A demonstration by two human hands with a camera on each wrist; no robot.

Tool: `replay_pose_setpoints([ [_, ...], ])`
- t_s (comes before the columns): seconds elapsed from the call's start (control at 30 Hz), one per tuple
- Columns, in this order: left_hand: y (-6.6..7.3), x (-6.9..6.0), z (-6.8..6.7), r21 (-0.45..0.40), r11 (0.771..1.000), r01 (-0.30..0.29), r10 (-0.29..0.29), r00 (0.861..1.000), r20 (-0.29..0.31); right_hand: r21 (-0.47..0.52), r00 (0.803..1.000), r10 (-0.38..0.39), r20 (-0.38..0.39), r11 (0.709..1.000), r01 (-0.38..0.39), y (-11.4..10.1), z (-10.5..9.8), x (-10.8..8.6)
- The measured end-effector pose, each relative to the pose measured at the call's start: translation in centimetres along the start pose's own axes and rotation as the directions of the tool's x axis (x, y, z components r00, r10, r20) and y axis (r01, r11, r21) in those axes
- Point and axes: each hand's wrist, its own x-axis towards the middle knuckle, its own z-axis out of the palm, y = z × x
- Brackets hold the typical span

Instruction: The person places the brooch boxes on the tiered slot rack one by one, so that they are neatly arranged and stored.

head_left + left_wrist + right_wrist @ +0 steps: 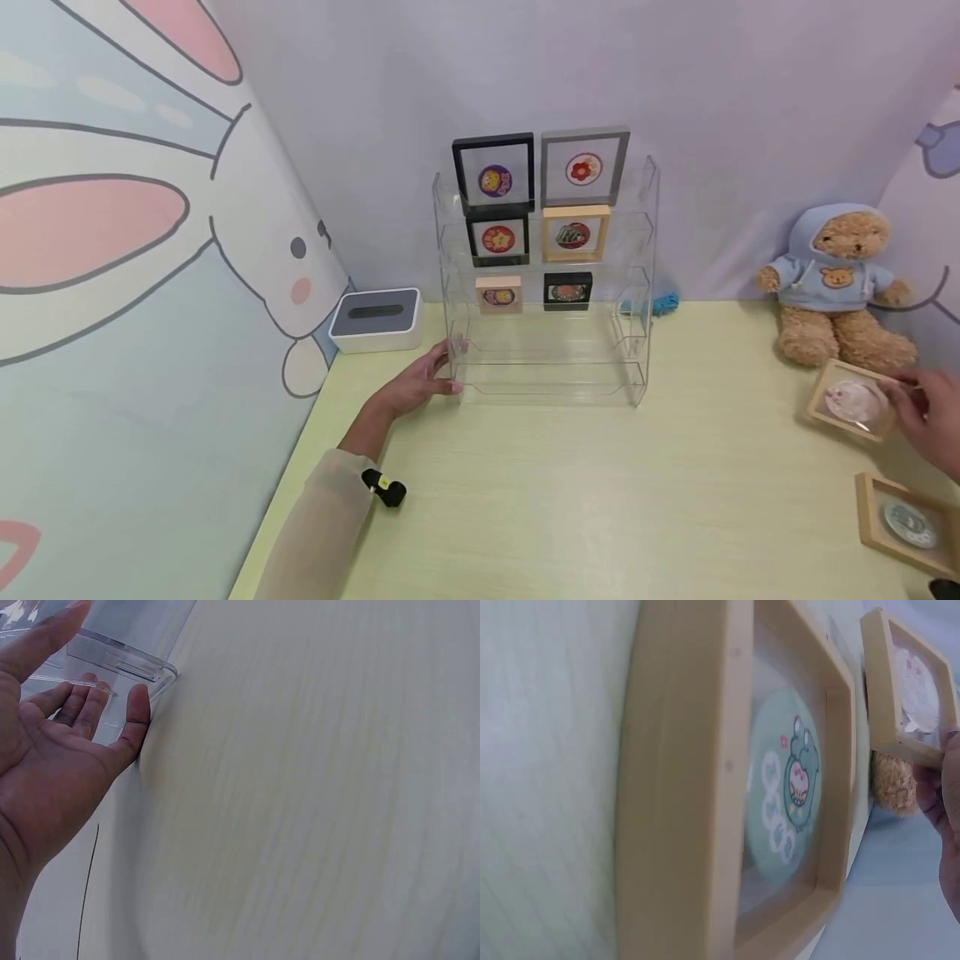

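Note:
A clear tiered rack [551, 379] stands on the table, with several small framed pictures on its upper tiers. My left hand [420, 379] is at the rack's lower left side, its fingers spread and touching the clear plastic. In the left wrist view the palm of the left hand [64, 750] faces the camera, nothing in it. On the far right, my right hand [930, 412] pinches a light wood picture frame [817, 404] by one edge, tilted in front of the teddy bear. Nearer, a second wood frame [682, 780] with a green round picture lies on the table.
The teddy bear [836, 279] in a blue hoodie sits at the back right. Left of the rack is a white tissue box [378, 321] with a grey top. A blue string bundle [663, 304] lies behind the rack. Wall cloths border the table [570, 500] at back and left.

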Motion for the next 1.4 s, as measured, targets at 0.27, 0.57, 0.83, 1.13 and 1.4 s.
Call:
replay_pose_setpoints([
  [0.27,0.3,-0.2,0.1,-0.009,1.000,0.009,-0.009,1.000,-0.001,-0.098,0.958,-0.272,-0.096,0.960,0.262,-3.9,-0.1,2.7],
  [0.57,-0.1,0.0,0.0,-0.025,1.000,0.011,-0.011,1.000,-0.005,-0.191,0.946,-0.321,0.045,0.927,0.324,-8.5,-0.3,4.5],
  [0.83,-0.3,0.1,-0.1,-0.024,1.000,0.011,-0.011,1.000,-0.007,-0.148,0.900,-0.435,0.027,0.889,0.434,-11.0,1.0,6.4],
  [1.13,0.1,0.0,0.0,-0.035,0.999,0.004,-0.004,1.000,-0.003,-0.046,0.879,-0.477,-0.023,0.879,0.475,-14.4,2.4,8.6],
  [1.4,0.1,0.0,0.1,-0.051,0.999,0.008,-0.009,1.000,-0.005,-0.024,0.849,-0.526,-0.036,0.850,0.526,-18.5,2.6,10.7],
])
